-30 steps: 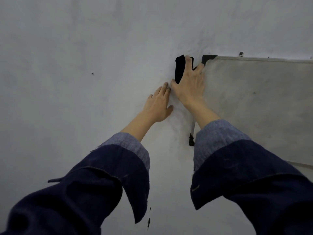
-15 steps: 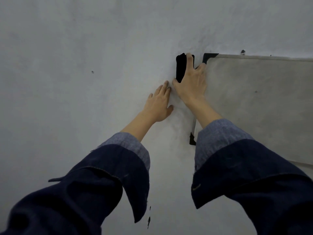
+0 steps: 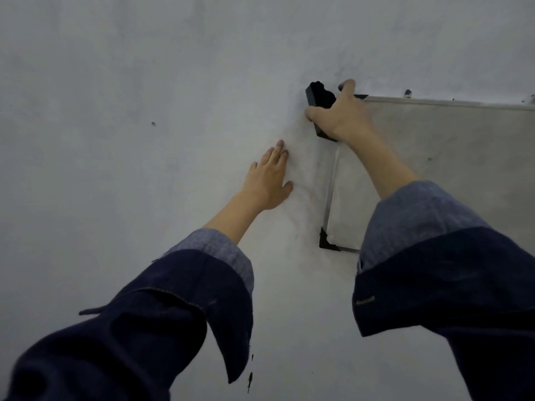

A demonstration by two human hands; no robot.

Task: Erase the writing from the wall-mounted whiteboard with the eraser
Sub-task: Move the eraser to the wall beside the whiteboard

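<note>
A black eraser (image 3: pixel 318 96) is gripped in my right hand (image 3: pixel 344 115) at the top-left corner of the wall-mounted whiteboard (image 3: pixel 451 157). The eraser is tilted away from the wall, its upper end free and its lower end hidden under my palm. The board has a thin metal frame with black corner caps, and its grey surface shows no clear writing. My left hand (image 3: pixel 269 180) lies flat on the bare wall to the left of the board, fingers spread slightly, holding nothing.
The pale wall (image 3: pixel 144 82) fills the left and top of the view, with a small dark spot (image 3: pixel 153 123). A screw (image 3: pixel 407 92) sits just above the board's top edge. Dark blue sleeves with rolled cuffs cover both forearms.
My right hand has turned and pulled the eraser off the wall, so it now tilts outward. The left hand stays flat on the wall. The view has shifted slightly.
</note>
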